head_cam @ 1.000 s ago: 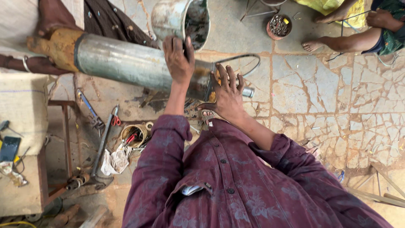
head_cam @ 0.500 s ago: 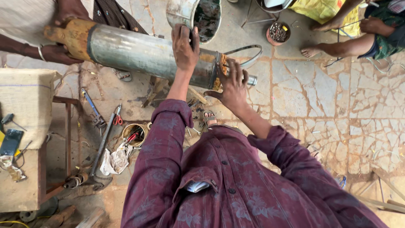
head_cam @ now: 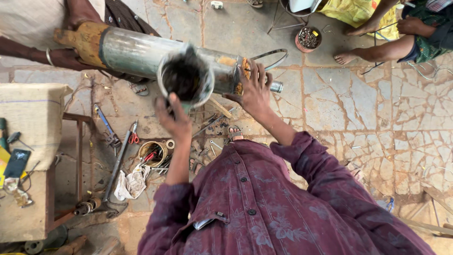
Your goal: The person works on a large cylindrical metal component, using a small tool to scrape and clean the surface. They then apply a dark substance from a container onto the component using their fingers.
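While the left hand [head_cam: 175, 122] is raised with its forearm upright, its fingers are wrapped round the bottom of a metal cup [head_cam: 185, 75], whose open, dark mouth faces the camera. That cup hangs in front of a long grey cylinder [head_cam: 141, 54] lying across the view above the stone floor [head_cam: 339, 108]. Stretched forward from a purple sleeve [head_cam: 306, 156], the right hand [head_cam: 256, 89] has its fingers spread and rests flat on the cylinder's right end, beside a rusty orange patch [head_cam: 245, 71]; it presses rather than grips. At the cylinder's left end, another person's arms [head_cam: 28, 52] with a bangle [head_cam: 48, 56] lie against a yellowish cap [head_cam: 82, 42]. Below the cup, pliers [head_cam: 134, 134], a long bar [head_cam: 115, 165], a tin [head_cam: 152, 152] and a rag [head_cam: 130, 184] are scattered on the floor. Bare feet [head_cam: 347, 56] of someone else show at the upper right.
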